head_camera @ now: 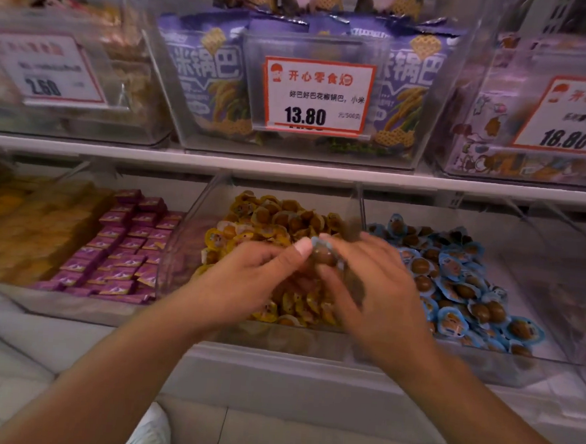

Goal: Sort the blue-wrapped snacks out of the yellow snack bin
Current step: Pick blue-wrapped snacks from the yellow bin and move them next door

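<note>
left hand (247,270) pinching blue-wrapped snack (324,254) above yellow snack bin (217,196) | right hand (370,278) blurred, fingers on same snack, grip cannot tell | blue snack bin (552,340) right | purple boxes (125,246) left | price tag (316,96) on purple bags' bin above

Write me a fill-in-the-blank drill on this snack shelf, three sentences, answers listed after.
1. The blue-wrapped snack is held between the left hand and the right hand above the bin of ____-wrapped snacks.
2. The bin of blue-wrapped snacks stands to the ____ of the yellow snack bin.
3. The price tag straight above the yellow bin reads ____.

Missing words: yellow; right; 13.80
</note>
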Demonstrator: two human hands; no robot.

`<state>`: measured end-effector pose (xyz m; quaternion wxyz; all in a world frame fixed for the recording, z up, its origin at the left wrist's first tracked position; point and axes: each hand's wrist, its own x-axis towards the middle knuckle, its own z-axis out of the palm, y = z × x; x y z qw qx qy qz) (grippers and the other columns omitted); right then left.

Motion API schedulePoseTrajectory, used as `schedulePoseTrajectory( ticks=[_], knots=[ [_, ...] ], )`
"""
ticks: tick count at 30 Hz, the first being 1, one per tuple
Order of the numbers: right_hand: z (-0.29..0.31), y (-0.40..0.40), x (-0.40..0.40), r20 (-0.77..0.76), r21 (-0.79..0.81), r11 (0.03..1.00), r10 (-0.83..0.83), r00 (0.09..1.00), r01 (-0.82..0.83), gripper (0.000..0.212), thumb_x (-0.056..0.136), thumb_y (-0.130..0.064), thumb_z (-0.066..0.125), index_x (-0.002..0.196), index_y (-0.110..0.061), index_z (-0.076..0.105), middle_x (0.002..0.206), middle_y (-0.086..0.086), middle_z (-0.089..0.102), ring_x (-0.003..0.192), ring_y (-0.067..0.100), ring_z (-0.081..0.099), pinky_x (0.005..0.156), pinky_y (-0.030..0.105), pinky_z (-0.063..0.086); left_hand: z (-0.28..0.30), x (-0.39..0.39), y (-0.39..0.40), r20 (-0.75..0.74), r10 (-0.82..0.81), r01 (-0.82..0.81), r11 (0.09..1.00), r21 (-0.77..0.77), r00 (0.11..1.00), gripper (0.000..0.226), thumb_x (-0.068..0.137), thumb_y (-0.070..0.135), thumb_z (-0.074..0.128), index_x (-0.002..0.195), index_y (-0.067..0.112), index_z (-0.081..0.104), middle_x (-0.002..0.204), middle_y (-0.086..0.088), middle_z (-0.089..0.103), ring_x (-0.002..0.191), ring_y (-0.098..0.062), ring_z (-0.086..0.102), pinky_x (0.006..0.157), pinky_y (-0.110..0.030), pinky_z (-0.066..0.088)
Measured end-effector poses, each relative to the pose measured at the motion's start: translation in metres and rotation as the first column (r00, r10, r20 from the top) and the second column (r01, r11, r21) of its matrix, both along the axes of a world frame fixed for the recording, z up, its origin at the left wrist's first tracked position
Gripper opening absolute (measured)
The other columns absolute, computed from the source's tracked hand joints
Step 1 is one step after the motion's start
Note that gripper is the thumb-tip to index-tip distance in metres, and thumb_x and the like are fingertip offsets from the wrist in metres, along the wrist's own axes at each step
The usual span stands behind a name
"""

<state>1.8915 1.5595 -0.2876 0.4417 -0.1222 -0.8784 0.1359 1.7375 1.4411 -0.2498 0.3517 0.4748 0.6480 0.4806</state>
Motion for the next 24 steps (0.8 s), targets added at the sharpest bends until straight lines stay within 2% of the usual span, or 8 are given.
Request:
schedulePoseTrajectory(
  ticks=[2, 4, 8, 11, 14, 17, 20, 24],
  knots=[
    [0.007, 0.013, 0.009, -0.011, -0.052, 0.994, -0.1, 0.995, 0.1, 0.034, 0.097, -0.033, 0.056, 0.124, -0.014, 0.065, 0.105, -0.008, 0.064, 0.1, 0.008, 0.057, 0.098, 0.034, 0.043, 0.002, -0.014, -0.017, -0.193, 0.13, -0.11, 0.988, 0.111, 0.973, 0.043, 0.095, 0.057, 0.044, 0.096, 0.028, 0.076, 0.092, 0.011, 0.076, 0.089, -0.002, 0.07, 0.075, -0.016, 0.054],
    [0.009, 0.037, 0.023, 0.035, -0.119, 0.957, -0.261, 0.965, 0.264, 0.031, 0.096, -0.032, 0.058, 0.121, -0.015, 0.067, 0.103, -0.008, 0.061, 0.098, 0.013, 0.057, 0.088, 0.027, 0.043, -0.003, -0.042, -0.041, -0.37, 0.476, -0.377, 0.873, 0.31, 0.798, 0.027, 0.094, 0.056, 0.052, 0.094, 0.038, 0.073, 0.089, 0.019, 0.073, 0.084, 0.006, 0.066, 0.065, -0.008, 0.048],
    [0.003, 0.063, 0.047, 0.355, -0.102, 0.84, -0.47, 0.808, 0.533, 0.036, 0.09, -0.02, 0.068, 0.122, -0.003, 0.065, 0.125, 0.023, 0.058, 0.119, 0.037, 0.051, 0.103, 0.045, 0.044, -0.038, -0.088, -0.092, -0.4, 0.719, -0.622, 0.694, 0.363, 0.569, 0.014, 0.091, 0.034, 0.06, 0.104, 0.035, 0.067, 0.103, 0.011, 0.065, 0.095, -0.009, 0.063, 0.082, -0.038, 0.055],
    [0.015, 0.038, 0.037, 0.222, -0.05, 0.89, -0.432, 0.874, 0.452, 0.036, 0.089, -0.032, 0.058, 0.12, -0.014, 0.064, 0.12, 0.012, 0.059, 0.112, 0.025, 0.053, 0.095, 0.04, 0.047, -0.063, -0.102, -0.098, -0.478, 0.647, -0.622, 0.746, 0.238, 0.594, 0.026, 0.089, 0.04, 0.063, 0.114, 0.032, 0.062, 0.114, 0.004, 0.062, 0.103, -0.014, 0.061, 0.088, -0.035, 0.051],
    [0.035, -0.008, -0.013, 0.361, -0.23, 0.947, -0.13, 0.923, 0.223, 0.039, 0.085, -0.055, 0.05, 0.118, -0.039, 0.062, 0.107, -0.013, 0.066, 0.097, 0.003, 0.061, 0.084, 0.029, 0.048, -0.065, -0.108, -0.086, -0.497, 0.564, -0.557, 0.811, 0.179, 0.66, 0.057, 0.085, 0.064, 0.054, 0.128, 0.027, 0.057, 0.125, 0.0, 0.06, 0.113, -0.017, 0.058, 0.095, -0.037, 0.049],
    [0.024, -0.043, -0.087, 0.658, -0.281, 0.946, 0.067, 0.75, 0.162, 0.053, 0.083, -0.057, 0.061, 0.131, -0.035, 0.057, 0.126, -0.005, 0.063, 0.114, 0.013, 0.06, 0.091, 0.027, 0.046, -0.064, -0.114, -0.074, -0.511, 0.44, -0.431, 0.891, 0.144, 0.738, 0.064, 0.088, 0.063, 0.055, 0.138, 0.024, 0.05, 0.135, -0.002, 0.057, 0.122, -0.02, 0.055, 0.101, -0.039, 0.047],
    [-0.002, -0.062, -0.147, 0.857, -0.257, 0.927, 0.088, 0.507, 0.274, 0.092, 0.081, -0.063, 0.065, 0.155, -0.031, 0.021, 0.157, 0.009, 0.028, 0.143, 0.032, 0.032, 0.113, 0.044, 0.036, -0.062, -0.119, -0.067, -0.437, 0.408, -0.407, 0.908, 0.101, 0.801, 0.062, 0.09, 0.053, 0.061, 0.142, 0.023, 0.047, 0.129, 0.0, 0.061, 0.109, -0.018, 0.062, 0.094, -0.04, 0.052],
    [-0.023, -0.056, -0.18, 0.894, -0.251, 0.856, 0.026, 0.447, 0.451, 0.114, 0.072, -0.06, 0.073, 0.156, -0.038, -0.001, 0.163, 0.01, -0.001, 0.149, 0.039, 0.012, 0.119, 0.052, 0.025, -0.063, -0.12, -0.065, -0.438, 0.425, -0.416, 0.901, 0.123, 0.792, 0.059, 0.09, 0.05, 0.062, 0.141, 0.023, 0.047, 0.118, 0.0, 0.066, 0.101, -0.019, 0.064, 0.087, -0.039, 0.054]
  ],
)
